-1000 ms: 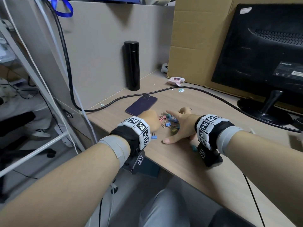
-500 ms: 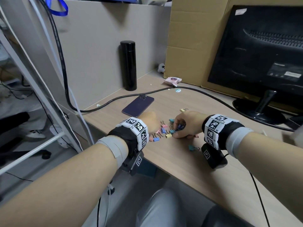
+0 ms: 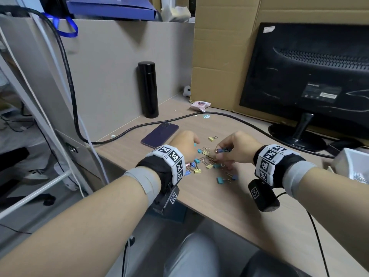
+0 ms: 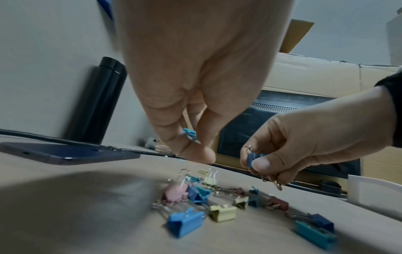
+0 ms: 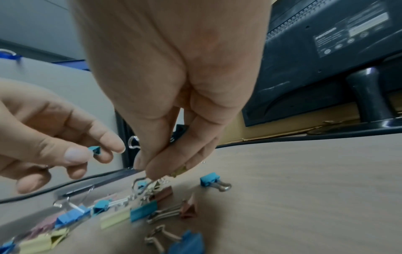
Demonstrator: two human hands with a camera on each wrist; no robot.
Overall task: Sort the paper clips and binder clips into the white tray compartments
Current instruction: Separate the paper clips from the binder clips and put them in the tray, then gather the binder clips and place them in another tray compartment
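Several coloured binder clips [image 3: 206, 163] lie scattered on the wooden desk between my hands, also seen in the wrist views [image 4: 204, 199] [image 5: 135, 209]. My left hand [image 3: 194, 144] hovers just above them and pinches a small light blue binder clip [image 4: 191, 135] [image 5: 95, 149] between thumb and fingers. My right hand [image 3: 221, 152] pinches a dark blue binder clip [image 3: 223, 150] [image 4: 251, 159] with thumb and forefinger, and wire handles of other clips hang under its curled fingers [image 5: 152, 169]. The white tray [image 3: 349, 162] stands at the right edge, mostly out of view.
A purple phone [image 3: 159, 134] lies just behind my left hand, with a black flask [image 3: 148, 89] at the partition. A black cable [image 3: 229, 116] crosses the desk behind the clips. A monitor [image 3: 311, 76] and cardboard box [image 3: 219, 56] stand at the back.
My right hand, flat on the clip pile a second ago, has curled and lifted with clips in it. The pile has spread out. My left hand has risen holding a light blue clip.
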